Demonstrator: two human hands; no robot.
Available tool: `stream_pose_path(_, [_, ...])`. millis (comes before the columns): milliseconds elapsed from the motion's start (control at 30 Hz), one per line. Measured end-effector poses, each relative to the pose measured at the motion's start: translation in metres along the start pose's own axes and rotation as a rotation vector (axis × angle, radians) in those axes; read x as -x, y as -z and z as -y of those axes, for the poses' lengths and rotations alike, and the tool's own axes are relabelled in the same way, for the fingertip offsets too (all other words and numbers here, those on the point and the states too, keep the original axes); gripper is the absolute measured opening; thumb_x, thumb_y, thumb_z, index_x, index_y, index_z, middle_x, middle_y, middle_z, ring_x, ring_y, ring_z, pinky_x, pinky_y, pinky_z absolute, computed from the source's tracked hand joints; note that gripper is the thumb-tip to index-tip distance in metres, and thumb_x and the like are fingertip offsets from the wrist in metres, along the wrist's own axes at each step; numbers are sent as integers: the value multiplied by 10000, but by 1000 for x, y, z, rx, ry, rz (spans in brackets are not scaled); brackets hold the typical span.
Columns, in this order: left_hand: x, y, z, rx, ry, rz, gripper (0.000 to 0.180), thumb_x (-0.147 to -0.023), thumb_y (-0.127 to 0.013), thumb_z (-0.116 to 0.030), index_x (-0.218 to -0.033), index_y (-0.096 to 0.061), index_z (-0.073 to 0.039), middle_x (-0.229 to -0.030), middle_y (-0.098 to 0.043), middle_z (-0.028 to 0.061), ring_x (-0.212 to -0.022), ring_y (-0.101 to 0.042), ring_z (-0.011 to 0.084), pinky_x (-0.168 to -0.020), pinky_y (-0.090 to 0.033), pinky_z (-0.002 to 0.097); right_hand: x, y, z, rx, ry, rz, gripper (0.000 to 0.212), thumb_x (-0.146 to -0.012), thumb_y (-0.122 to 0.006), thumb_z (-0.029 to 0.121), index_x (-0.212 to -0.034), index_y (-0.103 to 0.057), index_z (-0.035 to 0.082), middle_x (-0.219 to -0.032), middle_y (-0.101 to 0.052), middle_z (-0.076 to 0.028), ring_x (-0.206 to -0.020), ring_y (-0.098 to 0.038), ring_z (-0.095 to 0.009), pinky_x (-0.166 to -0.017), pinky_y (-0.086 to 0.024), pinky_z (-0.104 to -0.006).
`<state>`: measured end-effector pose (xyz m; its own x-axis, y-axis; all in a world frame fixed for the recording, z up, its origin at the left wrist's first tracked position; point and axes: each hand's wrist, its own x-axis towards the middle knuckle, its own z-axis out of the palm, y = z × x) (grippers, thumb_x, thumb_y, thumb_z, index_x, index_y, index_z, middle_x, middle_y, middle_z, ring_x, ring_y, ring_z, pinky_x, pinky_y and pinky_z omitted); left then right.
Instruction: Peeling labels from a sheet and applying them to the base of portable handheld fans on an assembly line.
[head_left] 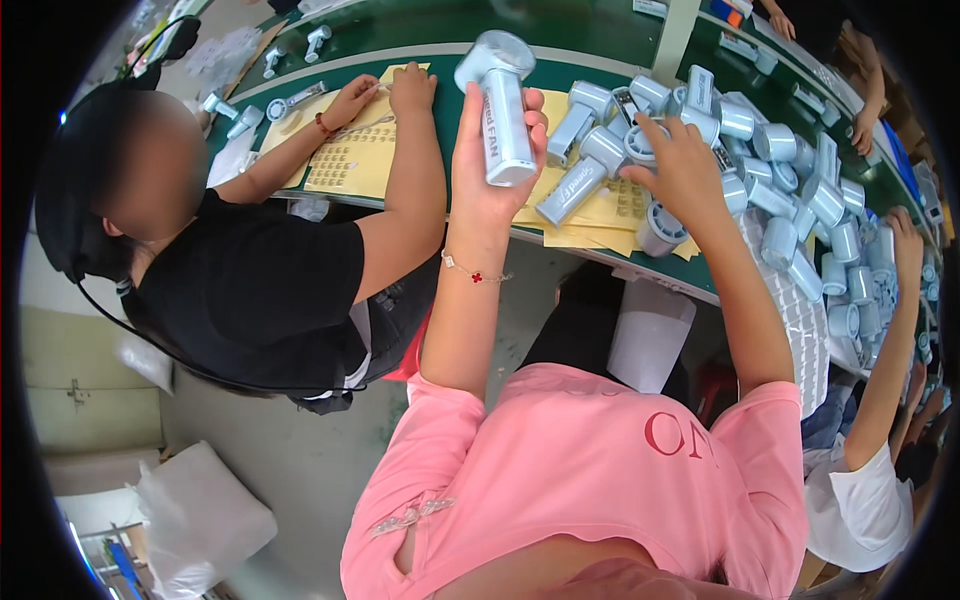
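In my left hand [475,195] is a light-blue handheld fan [505,125], raised above the table's near edge. Its round head points up and a printed side of the handle shows; my fingers wrap around it from behind. My right hand [685,175] reaches over the near side of a heap of similar fans [770,185]. Its thumb and fingers are spread about the round head of one fan [640,145], and whether they grip it I cannot tell. Another fan [582,188] lies tilted on yellow sticker sheets [610,205] between my hands.
A co-worker in black [270,270] sits at my left, both hands on a yellow sheet [350,160]. Another person's arm [885,330] reaches into the heap at right. A white cell tray [790,310] juts over the table edge. A metal post [678,40] stands behind the heap.
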<state>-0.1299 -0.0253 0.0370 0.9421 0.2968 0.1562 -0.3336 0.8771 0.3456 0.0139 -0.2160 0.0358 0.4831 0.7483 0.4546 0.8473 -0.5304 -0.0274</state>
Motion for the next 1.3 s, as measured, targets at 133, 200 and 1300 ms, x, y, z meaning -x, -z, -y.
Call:
stream_pose_path(133, [5, -12, 19, -712, -260, -208, 569, -934, -486, -539, -1157, -490, -15, -993, -555, 84, -863, -575, 156, -711, -507, 298, 22, 33, 23, -533, -31, -145, 772, -665, -820, 273, -1328, -476, 81, -1172, -529, -139, -898, -571, -241, -726, -500, -338])
stream_pose_path(200, [4, -20, 35, -778, -348, -269, 526, -966, -437, -514, -1159, -504, -29, -1009, -559, 61, -923, -570, 152, -819, -484, 330, 36, 39, 52, -901, -95, -89, 722, -691, -807, 233, -1316, -485, 74, -1136, -535, -131, -830, -569, -213, -688, -496, -309])
stream_pose_path(1300, [-74, 111, -50, -2359, -44, -761, 632, -824, -647, -449, -1098, -506, 104, -939, -658, 226, -867, -656, 386, -737, -537, 409, 5, -18, -11, -344, -137, 27, 703, -692, -800, 310, -1289, -525, 60, -1173, -597, -213, -1076, -567, -371, -928, -443, -410])
